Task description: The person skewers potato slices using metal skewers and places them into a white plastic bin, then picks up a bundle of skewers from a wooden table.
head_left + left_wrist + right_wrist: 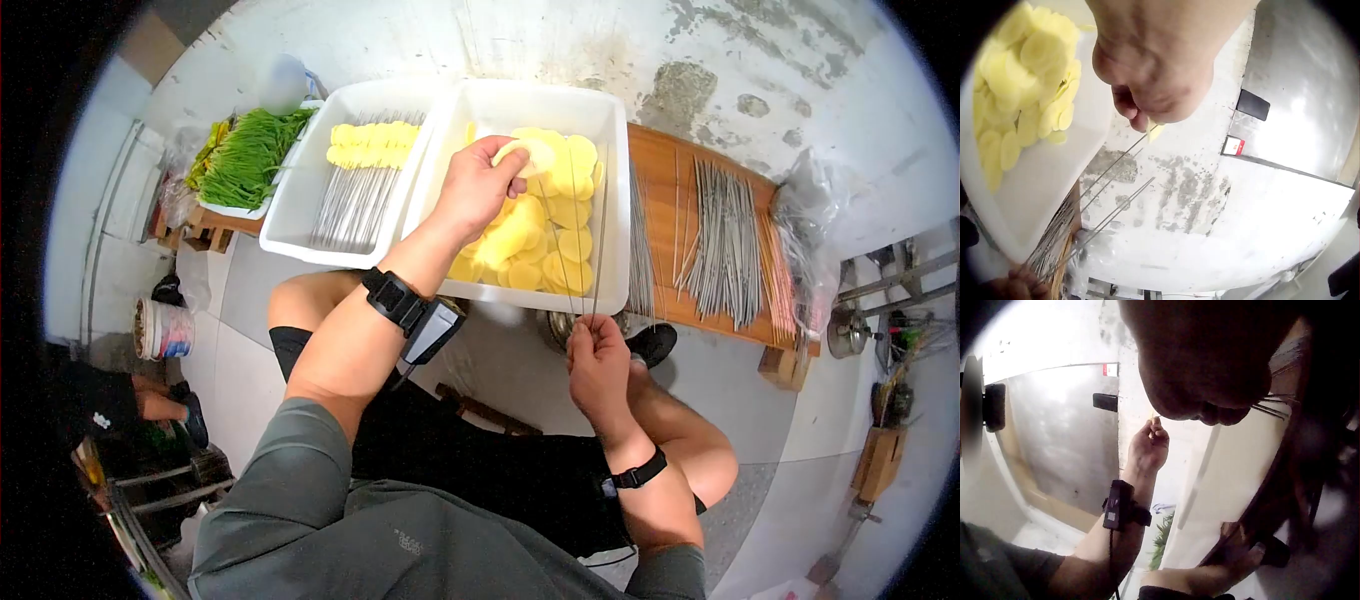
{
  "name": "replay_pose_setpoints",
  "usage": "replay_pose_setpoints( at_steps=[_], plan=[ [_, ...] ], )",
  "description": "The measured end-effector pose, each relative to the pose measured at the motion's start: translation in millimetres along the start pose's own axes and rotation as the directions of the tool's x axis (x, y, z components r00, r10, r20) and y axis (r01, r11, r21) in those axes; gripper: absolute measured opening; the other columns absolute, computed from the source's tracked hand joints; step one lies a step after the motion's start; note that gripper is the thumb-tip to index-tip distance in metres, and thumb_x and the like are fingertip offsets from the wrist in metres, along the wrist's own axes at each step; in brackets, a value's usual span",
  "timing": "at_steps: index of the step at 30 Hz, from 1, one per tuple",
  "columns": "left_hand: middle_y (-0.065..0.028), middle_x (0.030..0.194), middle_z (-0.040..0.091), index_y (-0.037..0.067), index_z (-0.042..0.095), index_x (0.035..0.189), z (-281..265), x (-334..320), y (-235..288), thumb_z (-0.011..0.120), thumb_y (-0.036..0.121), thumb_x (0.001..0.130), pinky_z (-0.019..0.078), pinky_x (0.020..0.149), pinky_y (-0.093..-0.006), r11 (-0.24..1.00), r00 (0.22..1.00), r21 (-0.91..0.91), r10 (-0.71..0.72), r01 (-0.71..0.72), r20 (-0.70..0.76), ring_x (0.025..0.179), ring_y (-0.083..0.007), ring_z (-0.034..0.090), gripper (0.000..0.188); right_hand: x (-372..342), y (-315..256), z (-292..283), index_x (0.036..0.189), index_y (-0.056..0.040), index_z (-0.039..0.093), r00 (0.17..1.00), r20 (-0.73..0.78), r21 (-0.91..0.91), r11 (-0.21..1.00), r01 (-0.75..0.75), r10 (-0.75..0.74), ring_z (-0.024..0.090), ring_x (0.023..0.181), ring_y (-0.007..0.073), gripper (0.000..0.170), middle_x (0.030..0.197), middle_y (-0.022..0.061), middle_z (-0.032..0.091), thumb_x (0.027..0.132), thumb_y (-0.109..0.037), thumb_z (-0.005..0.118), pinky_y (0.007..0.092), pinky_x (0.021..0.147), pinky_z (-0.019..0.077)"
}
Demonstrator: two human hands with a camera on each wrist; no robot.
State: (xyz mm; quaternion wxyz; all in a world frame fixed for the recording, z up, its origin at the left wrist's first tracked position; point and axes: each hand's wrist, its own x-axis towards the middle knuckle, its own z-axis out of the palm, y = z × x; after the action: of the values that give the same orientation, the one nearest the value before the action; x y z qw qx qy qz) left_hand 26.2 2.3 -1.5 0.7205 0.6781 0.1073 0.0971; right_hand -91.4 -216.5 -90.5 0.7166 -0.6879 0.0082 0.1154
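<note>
My left hand (478, 190) pinches a thin yellow potato slice (537, 156) above the right white tub (618, 215). In the left wrist view the slice (1155, 132) shows at the fingertips, with a thin skewer's tip right at it. Low in front of that tub, my right hand (602, 375) grips a few thin metal skewers (598, 250) by their lower ends, and they point up and away. Under both hands' work lies a heap of loose potato slices (572, 245) in the tub. My right fingers are mostly dark in the right wrist view.
A left white tub (285, 225) holds skewers threaded with yellow slices (372, 145). Green vegetables (250, 160) lie farther left. Many bare skewers (722, 240) rest on a wooden board (655, 150) at the right, beside a clear plastic bag (810, 220). A stained wall stands behind.
</note>
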Motion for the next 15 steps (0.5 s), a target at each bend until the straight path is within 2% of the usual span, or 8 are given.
replay_pose_setpoints(
  at_steps=[4, 15],
  plan=[
    [-0.0035, 0.081, 0.063, -0.002, 0.060, 0.105, 0, 1, -4, 0.062, 0.014, 0.091, 0.0449, 0.056, -0.0225, 1.000, 1.000, -0.013, 0.005, -0.005, 0.021, 0.061, -0.0081, 0.055, 0.022, -4, -5, 2, 0.094, -0.0062, 0.051, 0.999, 0.008, 0.047, 0.998, -0.053, 0.052, 0.043, 0.052, 0.0044, 0.007, 0.067, -0.0023, 0.050, 0.095, -0.013, 0.053, 0.0194, 0.046, 0.0348],
    [-0.0032, 0.075, 0.061, -0.002, 0.061, 0.101, 2, -2, -6, 0.062, 0.016, 0.091, 0.0446, 0.054, -0.0224, 1.000, 0.999, -0.008, -0.020, 0.020, 0.026, 0.058, -0.0080, 0.054, 0.021, -8, -11, 6, 0.094, -0.0053, 0.052, 0.998, 0.007, 0.066, 0.996, -0.062, 0.062, 0.044, 0.053, 0.0053, 0.008, 0.068, -0.0012, 0.051, 0.095, -0.014, 0.053, 0.0201, 0.047, 0.0367]
  ],
)
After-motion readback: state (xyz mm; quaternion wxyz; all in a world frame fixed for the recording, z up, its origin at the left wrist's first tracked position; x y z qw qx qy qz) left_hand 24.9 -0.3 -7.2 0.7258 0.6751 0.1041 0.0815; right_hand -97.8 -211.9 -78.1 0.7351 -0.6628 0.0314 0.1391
